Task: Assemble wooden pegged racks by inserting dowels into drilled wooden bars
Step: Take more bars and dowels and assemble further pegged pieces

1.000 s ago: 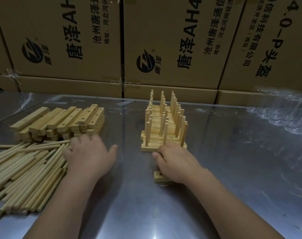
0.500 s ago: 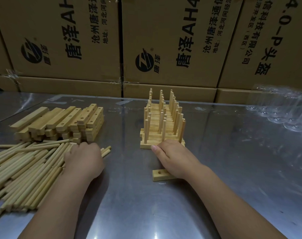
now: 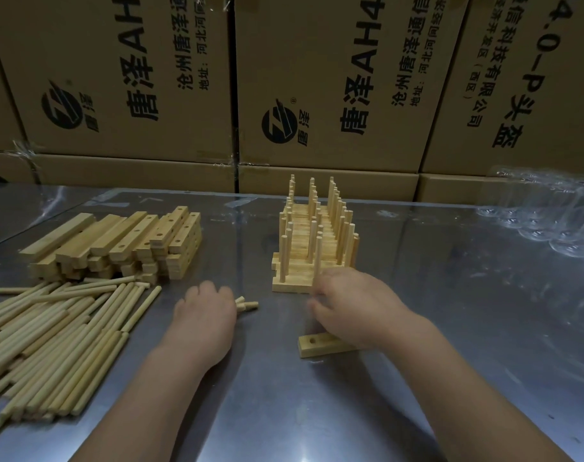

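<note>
My left hand point(image 3: 205, 316) grips a few short dowels point(image 3: 248, 305), whose tips stick out to the right of my fist. My right hand point(image 3: 353, 303) lies over a single drilled bar point(image 3: 313, 345) on the metal table. Only the bar's left end, with one hole, shows from under the palm. The fingers of this hand are blurred and reach toward the front of a row of finished pegged racks point(image 3: 312, 248) just behind it; nothing is visible in them.
A big pile of loose dowels point(image 3: 57, 345) lies at the left. A stack of drilled bars point(image 3: 117, 243) sits behind it. Cardboard boxes point(image 3: 333, 95) wall off the back edge. Crumpled clear plastic point(image 3: 550, 215) lies at the right rear.
My left hand has come away from the dowel pile toward the middle, now carrying a few dowels. My right hand has stayed over the drilled bar, its fingers shifting near the front rack.
</note>
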